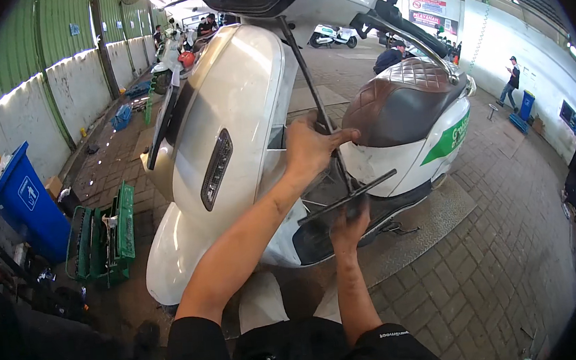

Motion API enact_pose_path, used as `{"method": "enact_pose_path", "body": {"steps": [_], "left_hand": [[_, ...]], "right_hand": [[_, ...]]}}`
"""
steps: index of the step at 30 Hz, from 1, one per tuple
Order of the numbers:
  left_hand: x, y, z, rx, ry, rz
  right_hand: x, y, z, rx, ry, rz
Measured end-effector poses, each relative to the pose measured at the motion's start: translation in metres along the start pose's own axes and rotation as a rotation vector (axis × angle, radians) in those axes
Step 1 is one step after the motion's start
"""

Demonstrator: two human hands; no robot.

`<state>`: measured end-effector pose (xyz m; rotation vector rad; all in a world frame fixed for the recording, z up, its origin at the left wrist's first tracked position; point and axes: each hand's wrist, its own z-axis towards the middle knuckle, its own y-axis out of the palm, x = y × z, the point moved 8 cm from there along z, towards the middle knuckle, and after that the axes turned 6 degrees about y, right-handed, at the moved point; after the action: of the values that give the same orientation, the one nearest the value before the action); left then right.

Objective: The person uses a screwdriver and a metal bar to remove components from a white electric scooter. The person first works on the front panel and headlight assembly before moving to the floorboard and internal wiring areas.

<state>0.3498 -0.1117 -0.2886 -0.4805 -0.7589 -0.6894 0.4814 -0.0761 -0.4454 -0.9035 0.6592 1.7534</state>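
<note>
A white scooter [229, 83] stands in front of me, its brown quilted seat [397, 104] to the right. Its handlebar cover [338, 0] is at the top. A long, dark T-handle wrench [306, 77] slants down from beneath this cover, with its crossbar [379, 181] low, over the footboard. My left hand [309, 148] is closed round the middle of the shaft, thumb pointing right; some fingers are hidden behind it. Lower down, my right hand [350, 228] grips the wrench at the middle of the crossbar, its fingertips partly hidden. The wrench's upper tip meets the underside of the cover.
To the left are an open green toolbox [117, 227] and a blue bin [30, 207]. A metal plate [434, 226] lies under the scooter on the paving. Another person [512, 84] stands far right; someone in a cap [391, 57] is behind the seat.
</note>
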Motion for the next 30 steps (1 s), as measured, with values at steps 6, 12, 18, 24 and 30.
{"method": "enact_pose_path", "body": {"steps": [6,12,18,24,30], "left_hand": [[0.042,-0.001,-0.007,0.043,0.025,0.140],[0.035,-0.007,-0.005,0.008,-0.043,0.228],[0.006,-0.005,-0.007,-0.083,0.014,-0.011],[-0.018,-0.008,0.002,-0.120,-0.077,-0.039],[-0.020,0.002,0.005,-0.204,-0.046,-0.091]], "right_hand": [[-0.068,-0.037,-0.018,0.827,-0.522,-0.335],[-0.051,-0.027,0.011,0.375,-0.232,-0.170],[-0.011,0.017,0.014,-0.084,0.622,0.957],[0.006,0.033,0.009,-0.091,0.658,0.992],[0.016,0.037,0.004,0.013,0.548,0.860]]}}
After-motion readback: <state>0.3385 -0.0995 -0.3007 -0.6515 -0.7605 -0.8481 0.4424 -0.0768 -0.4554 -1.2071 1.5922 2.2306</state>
